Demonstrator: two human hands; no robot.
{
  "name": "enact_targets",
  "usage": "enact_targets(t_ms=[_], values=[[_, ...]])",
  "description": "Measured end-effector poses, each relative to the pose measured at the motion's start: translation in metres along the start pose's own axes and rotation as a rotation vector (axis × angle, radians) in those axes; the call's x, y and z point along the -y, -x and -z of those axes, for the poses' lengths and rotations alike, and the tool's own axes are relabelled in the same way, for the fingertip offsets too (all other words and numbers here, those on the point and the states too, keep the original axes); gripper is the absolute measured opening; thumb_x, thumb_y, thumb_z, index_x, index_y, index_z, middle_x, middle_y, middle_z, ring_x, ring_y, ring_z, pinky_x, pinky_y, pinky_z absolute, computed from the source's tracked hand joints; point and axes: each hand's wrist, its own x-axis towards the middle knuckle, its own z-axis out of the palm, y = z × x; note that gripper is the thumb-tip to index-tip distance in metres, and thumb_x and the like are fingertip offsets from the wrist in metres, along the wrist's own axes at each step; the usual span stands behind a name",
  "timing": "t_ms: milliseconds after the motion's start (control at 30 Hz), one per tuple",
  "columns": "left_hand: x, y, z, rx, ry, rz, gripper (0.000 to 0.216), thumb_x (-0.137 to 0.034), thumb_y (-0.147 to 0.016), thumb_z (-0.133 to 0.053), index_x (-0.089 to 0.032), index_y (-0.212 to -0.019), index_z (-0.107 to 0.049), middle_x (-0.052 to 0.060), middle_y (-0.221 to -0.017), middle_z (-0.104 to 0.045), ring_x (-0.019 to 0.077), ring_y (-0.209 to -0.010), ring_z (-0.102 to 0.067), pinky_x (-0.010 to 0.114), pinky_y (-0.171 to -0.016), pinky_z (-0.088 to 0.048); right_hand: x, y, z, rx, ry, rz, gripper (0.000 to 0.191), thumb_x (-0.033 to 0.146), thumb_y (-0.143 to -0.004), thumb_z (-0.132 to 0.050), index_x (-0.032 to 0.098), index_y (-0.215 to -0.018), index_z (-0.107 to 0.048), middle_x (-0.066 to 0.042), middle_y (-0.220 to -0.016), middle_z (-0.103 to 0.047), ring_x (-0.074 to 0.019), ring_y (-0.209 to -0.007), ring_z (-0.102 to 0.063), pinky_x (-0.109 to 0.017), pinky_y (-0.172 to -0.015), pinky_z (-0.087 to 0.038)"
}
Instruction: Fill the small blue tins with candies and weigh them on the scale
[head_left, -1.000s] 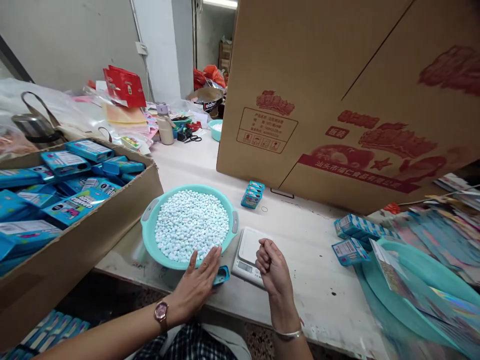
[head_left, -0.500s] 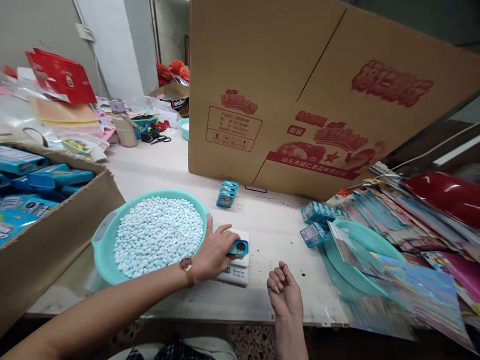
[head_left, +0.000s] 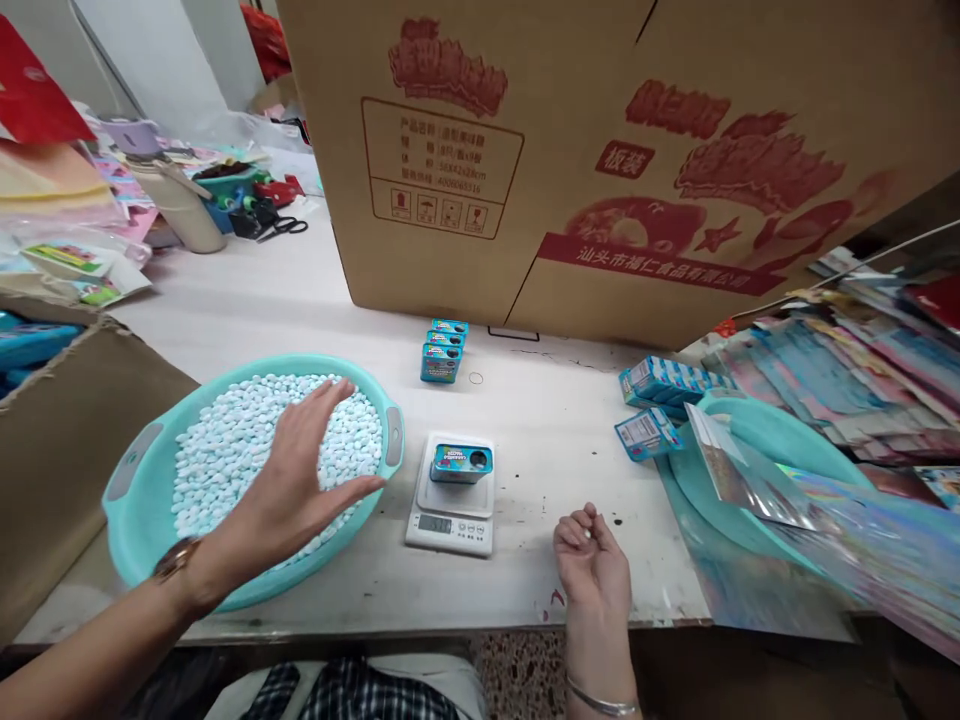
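Left hand, grip released, spread over a round teal plastic basin of white pellets; right hand clenched on a single pellet beside a white digital scale.

A small tin sits on the scale on the table. The basin of candies lies left of it. The big cardboard box stands behind both.

Bright, even indoor light; soft shadows, wide-angle warping, blurred right edge.
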Motion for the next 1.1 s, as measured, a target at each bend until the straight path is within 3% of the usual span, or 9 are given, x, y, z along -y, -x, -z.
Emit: enact_targets(t_ms=[100, 300, 633, 833, 933, 1033, 1100], values=[[0.020, 0.022, 0.006, -0.003, -0.063, 0.020, 0.066, -0.050, -0.088, -0.057, -0.029, -0.145, -0.030, 0.009, -0.140, -0.051, 0.0302, -0.141, -0.034, 0.057, -0.119, -0.014, 0.000, -0.008, -0.010, -0.131, -0.048, -0.010, 0.017, 0.013, -0.071, -0.066, 0.018, -0.083, -0.055, 0.004, -0.070, -0.049, -0.0072, -0.057, -0.049, -0.019, -0.052, -0.046], [0.034, 0.039, -0.008, 0.083, -0.167, -0.041, 0.058, -0.044, -0.090, -0.057, -0.026, -0.141, -0.036, 0.009, -0.140, -0.052, 0.0279, -0.141, -0.034, 0.055, -0.120, -0.010, -0.009, -0.015, -0.038, -0.300, -0.082, -0.007, 0.007, 0.013, -0.079, -0.058, 0.016, -0.086, -0.059, 0.000, -0.077, -0.059, -0.0117, -0.070, -0.060, -0.027, -0.065, -0.055], [0.016, 0.008, -0.026, 0.183, -0.174, -0.179, 0.058, -0.041, -0.091, -0.055, -0.025, -0.142, -0.032, 0.008, -0.139, -0.054, 0.0272, -0.140, -0.035, 0.056, -0.119, -0.010, -0.019, -0.011, -0.066, -0.218, -0.035, -0.065, 0.011, 0.011, -0.077, -0.061, 0.017, -0.086, -0.062, 0.001, -0.076, -0.059, -0.0116, -0.069, -0.060, -0.026, -0.067, -0.056], [-0.016, -0.030, -0.060, 0.347, -0.127, -0.244, 0.062, -0.037, -0.088, -0.059, -0.021, -0.142, -0.032, 0.010, -0.144, -0.050, 0.0322, -0.141, -0.031, 0.064, -0.116, -0.010, -0.035, -0.005, -0.084, -0.102, -0.020, -0.114, 0.008, 0.012, -0.080, -0.062, 0.016, -0.087, -0.063, 0.000, -0.079, -0.060, -0.0124, -0.072, -0.060, -0.026, -0.066, -0.055], [-0.026, -0.045, -0.084, 0.418, -0.132, -0.283, 0.058, -0.032, -0.080, -0.068, -0.014, -0.131, -0.046, 0.014, -0.131, -0.059, 0.0356, -0.140, -0.034, 0.064, -0.117, -0.010, -0.048, -0.002, -0.085, -0.079, -0.021, -0.131, 0.007, 0.011, -0.082, -0.061, 0.015, -0.087, -0.064, -0.001, -0.078, -0.061, -0.0123, -0.072, -0.061, -0.025, -0.067, -0.055], [-0.031, -0.052, -0.097, 0.418, -0.104, -0.270, 0.037, -0.028, -0.079, -0.068, -0.014, -0.111, -0.057, 0.010, -0.109, -0.067, 0.0295, -0.123, -0.053, 0.059, -0.119, -0.010, -0.059, 0.003, -0.084, -0.062, -0.026, -0.150, 0.008, 0.010, -0.085, -0.058, 0.014, -0.087, -0.065, -0.002, -0.078, -0.063, -0.0119, -0.071, -0.061, -0.024, -0.069, -0.055], [-0.038, -0.055, -0.093, 0.389, -0.070, -0.267, 0.028, -0.025, -0.078, -0.065, -0.016, -0.104, -0.059, 0.007, -0.101, -0.067, 0.0243, -0.109, -0.060, 0.057, -0.119, -0.010, -0.061, 0.008, -0.086, -0.059, -0.016, -0.154, 0.011, 0.009, -0.087, -0.056, 0.013, -0.090, -0.065, -0.002, -0.078, -0.064, -0.0114, -0.071, -0.062, -0.023, -0.067, -0.054]])
